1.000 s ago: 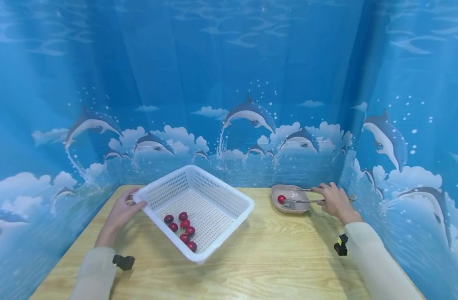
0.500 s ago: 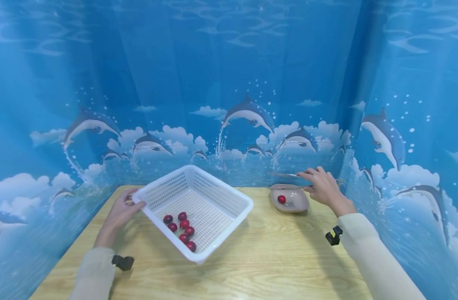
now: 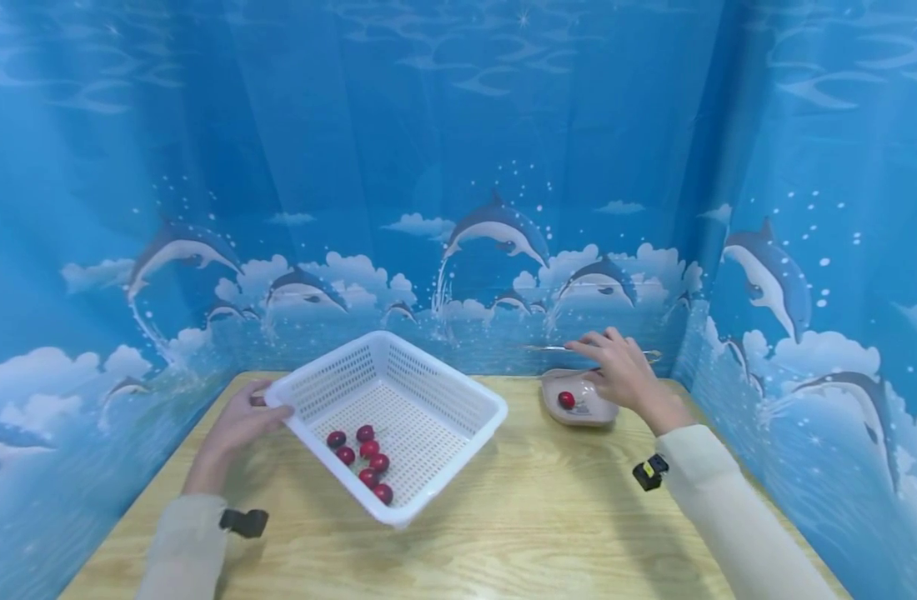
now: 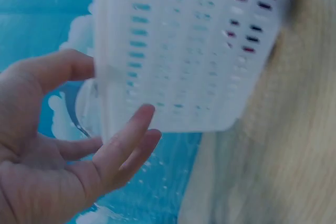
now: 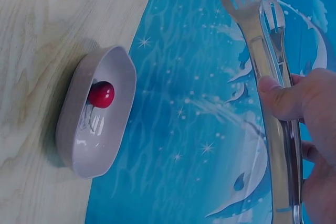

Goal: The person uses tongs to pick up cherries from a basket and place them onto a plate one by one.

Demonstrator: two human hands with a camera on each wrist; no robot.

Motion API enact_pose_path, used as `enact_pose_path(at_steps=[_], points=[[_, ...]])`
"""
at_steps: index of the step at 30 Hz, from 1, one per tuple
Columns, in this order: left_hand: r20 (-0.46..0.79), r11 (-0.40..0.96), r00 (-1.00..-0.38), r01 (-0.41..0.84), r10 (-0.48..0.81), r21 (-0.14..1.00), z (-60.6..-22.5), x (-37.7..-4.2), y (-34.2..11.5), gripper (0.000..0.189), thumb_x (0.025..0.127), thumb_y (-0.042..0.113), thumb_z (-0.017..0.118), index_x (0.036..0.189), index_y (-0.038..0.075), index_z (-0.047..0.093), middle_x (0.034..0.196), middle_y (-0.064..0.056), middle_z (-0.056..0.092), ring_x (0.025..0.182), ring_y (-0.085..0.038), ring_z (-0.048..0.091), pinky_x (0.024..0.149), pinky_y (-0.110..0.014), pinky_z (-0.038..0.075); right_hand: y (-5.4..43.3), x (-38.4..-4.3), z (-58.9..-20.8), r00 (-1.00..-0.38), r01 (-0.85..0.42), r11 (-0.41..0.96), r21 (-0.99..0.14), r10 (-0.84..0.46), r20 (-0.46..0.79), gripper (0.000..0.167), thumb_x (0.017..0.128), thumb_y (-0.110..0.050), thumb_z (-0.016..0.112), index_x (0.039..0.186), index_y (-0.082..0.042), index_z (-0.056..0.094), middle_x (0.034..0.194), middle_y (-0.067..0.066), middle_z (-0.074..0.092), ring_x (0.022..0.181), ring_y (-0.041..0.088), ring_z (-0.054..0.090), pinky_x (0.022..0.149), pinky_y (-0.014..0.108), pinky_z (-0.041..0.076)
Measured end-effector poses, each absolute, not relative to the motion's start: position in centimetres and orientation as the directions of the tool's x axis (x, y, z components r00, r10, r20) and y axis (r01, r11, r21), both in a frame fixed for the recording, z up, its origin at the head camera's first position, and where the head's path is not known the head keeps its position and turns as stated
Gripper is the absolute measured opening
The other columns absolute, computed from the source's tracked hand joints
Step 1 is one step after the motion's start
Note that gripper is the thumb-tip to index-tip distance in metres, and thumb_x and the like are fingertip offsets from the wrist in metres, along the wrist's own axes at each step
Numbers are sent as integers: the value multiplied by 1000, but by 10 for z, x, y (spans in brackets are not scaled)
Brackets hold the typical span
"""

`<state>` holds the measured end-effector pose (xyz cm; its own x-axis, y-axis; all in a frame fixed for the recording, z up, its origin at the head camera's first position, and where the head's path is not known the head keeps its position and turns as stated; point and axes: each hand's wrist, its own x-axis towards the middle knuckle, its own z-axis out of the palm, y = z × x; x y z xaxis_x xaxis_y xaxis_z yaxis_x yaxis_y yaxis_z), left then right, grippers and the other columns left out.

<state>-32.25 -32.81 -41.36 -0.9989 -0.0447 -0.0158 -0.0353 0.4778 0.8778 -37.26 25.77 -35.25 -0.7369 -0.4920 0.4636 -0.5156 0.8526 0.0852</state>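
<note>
My left hand (image 3: 241, 423) grips the left corner of a white perforated plastic basket (image 3: 458, 450), thumb on the rim and fingertips against the outer wall. The basket looks tilted toward me, with several red cherries (image 3: 369, 448) gathered at its near left side. My right hand (image 3: 625, 379) holds metal food tongs (image 5: 262, 66) with fork-like tips, raised above a small pinkish bowl (image 5: 68, 124). One red cherry (image 5: 101, 94) with a thin stem lies inside that bowl. In the right wrist view nothing sits between the tong tips.
A light wood table (image 3: 518, 517) carries the bowl at its back right. Behind and on both sides hangs a blue curtain (image 3: 398, 167) printed with dolphins and clouds, close to the table's back edge.
My right hand has lifted the tongs out of the bowl and shifted left. The cherry stays in the bowl. My left hand and the basket have hardly moved.
</note>
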Motion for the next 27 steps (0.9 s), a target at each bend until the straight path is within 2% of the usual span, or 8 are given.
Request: enact_pose_path(at_steps=[3,6,9,13,15,17,23,27], points=[[-48,435,-998,-56,-29,899,-407,-320,-326,89,98,12,67,157,-16,7,146,-44,42,99,-15,70,99,-45,59,254,-370,-351,-726,-526,846,92,-502,469,53,85,-6,81,135,-17,68,127,12,70,100,30,54,70,38,41],[-65,416,-998,-70,-25,907,-403,-317,-324,90,96,10,68,157,-16,7,146,-45,41,95,-11,68,96,-40,60,250,-368,-350,-730,-525,845,99,-508,457,52,87,-8,81,136,-18,67,128,11,69,101,30,54,72,39,42],[-66,424,-997,-72,-28,903,-402,-316,-322,91,95,9,70,156,-17,7,145,-45,41,101,-21,69,95,-42,61,245,-366,-349,-737,-528,843,101,-515,438,52,89,-10,80,138,-19,66,130,10,68,105,30,54,75,41,45],[-56,502,-998,-67,-36,862,-401,-313,-319,94,93,16,74,156,-17,11,145,-43,41,118,-44,62,104,-57,53,240,-363,-347,-732,-540,835,101,-526,433,52,90,-10,79,139,-20,65,130,10,68,107,30,54,76,42,45],[-49,552,-998,-57,-29,832,-401,-312,-317,94,93,20,75,155,-17,16,145,-43,42,123,-50,59,105,-62,50,237,-362,-346,-725,-549,830,98,-532,438,52,89,-10,79,138,-20,66,130,9,68,106,29,54,75,40,44],[-38,579,-999,-35,-6,814,-400,-310,-316,91,92,22,76,154,-18,21,148,-43,40,125,-52,58,106,-64,48,236,-361,-345,-715,-557,825,101,-537,447,53,88,-9,80,138,-20,66,129,9,69,104,28,54,73,37,41],[-44,588,-998,-16,33,809,-400,-308,-318,92,92,29,78,154,-15,27,162,-40,15,130,-53,53,106,-59,51,231,-359,-346,-679,-590,800,105,-563,472,53,87,-9,81,136,-19,67,127,9,70,100,26,53,69,32,35],[-34,578,-998,3,53,816,-404,-309,-322,92,92,32,79,155,-12,29,161,-36,24,129,-49,56,102,-54,55,226,-357,-345,-671,-604,791,98,-571,472,52,87,-10,81,136,-18,67,128,9,70,100,27,54,70,33,37]])
